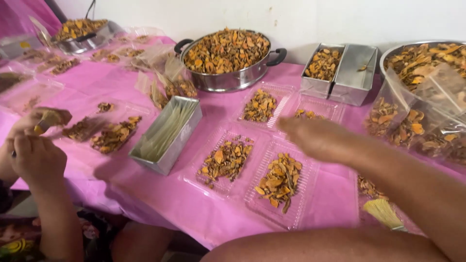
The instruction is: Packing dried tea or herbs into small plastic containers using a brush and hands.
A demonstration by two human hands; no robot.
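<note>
clear plastic trays point(280, 182) mid-table, clear bags point(427, 123) at right edge

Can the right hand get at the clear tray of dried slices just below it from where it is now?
Probably yes. The right hand hovers open just above and beside the clear tray, with nothing lying between them.

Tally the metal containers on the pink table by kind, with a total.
Round pot with black handles, heaped with dried orange-brown slices: 1
Round metal bowls or pans of the same slices, far left and far right edge: 2
Rectangular metal tins: a pair at the back and one near the middle holding clear bags: 3
Total: 6
</note>
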